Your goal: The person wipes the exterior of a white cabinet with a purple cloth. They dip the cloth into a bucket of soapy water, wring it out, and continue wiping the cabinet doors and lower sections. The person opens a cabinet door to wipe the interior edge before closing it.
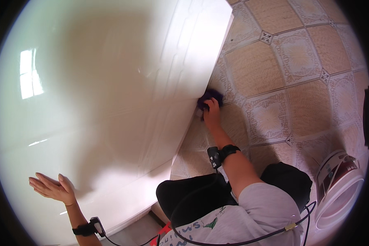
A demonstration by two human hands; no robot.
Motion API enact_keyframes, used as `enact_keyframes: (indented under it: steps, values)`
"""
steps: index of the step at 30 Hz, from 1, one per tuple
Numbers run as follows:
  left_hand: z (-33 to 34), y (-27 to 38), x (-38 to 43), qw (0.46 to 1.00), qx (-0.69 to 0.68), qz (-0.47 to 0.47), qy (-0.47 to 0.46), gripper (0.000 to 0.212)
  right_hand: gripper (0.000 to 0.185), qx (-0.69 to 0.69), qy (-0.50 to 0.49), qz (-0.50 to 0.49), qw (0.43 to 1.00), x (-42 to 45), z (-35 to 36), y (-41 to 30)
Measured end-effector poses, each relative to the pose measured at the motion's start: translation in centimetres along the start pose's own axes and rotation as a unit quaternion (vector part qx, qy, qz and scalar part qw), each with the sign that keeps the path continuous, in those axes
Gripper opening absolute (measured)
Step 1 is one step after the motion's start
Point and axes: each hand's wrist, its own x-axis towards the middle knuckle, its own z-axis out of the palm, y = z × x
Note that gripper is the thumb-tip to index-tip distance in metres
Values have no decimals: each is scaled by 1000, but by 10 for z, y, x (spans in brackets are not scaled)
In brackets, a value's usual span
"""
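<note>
My right hand (212, 113) grips a bunched dark purple cloth (211, 94). The cloth is down where the glossy white wall-like surface (117, 123) meets the patterned floor (253, 72). Part of the cloth is hidden under my fingers. Far to the left, my left hand (53, 188) holds nothing; its thumb stands apart from its fingers. It lies over the white surface, close to its own shadow, and I cannot tell whether the palm touches.
To my right, a white plastic bucket (335, 196) with a printed label stands close to my knee. A black cable (252, 241) loops across my body. At the far right rim is a dark object (367, 118). The white surface has a corner edge (228, 23) at upper right.
</note>
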Motion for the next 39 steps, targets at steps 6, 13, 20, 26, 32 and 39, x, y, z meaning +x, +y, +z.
enact_keyframes:
  steps: [6,13,20,26,32,39]
  values:
    - [-1,0,0,1000,9,-1,-4,62,33,81,133,-2,988,47,-33,-96]
    - [-2,-2,4,1000,16,5,-13,63,31,148,19,-333,931,23,-17,-191]
    - [-3,-3,1,999,41,-1,-30,64,41,8,66,-327,943,127,-7,-193]
    - [-5,8,11,998,54,12,-1,62,49,33,232,-265,935,288,-52,-247]
    - [0,-2,2,999,50,4,-20,62,50,48,250,-154,955,339,-63,-247]
    - [-4,9,9,999,40,-3,14,65,50,63,190,-112,973,179,-10,-171]
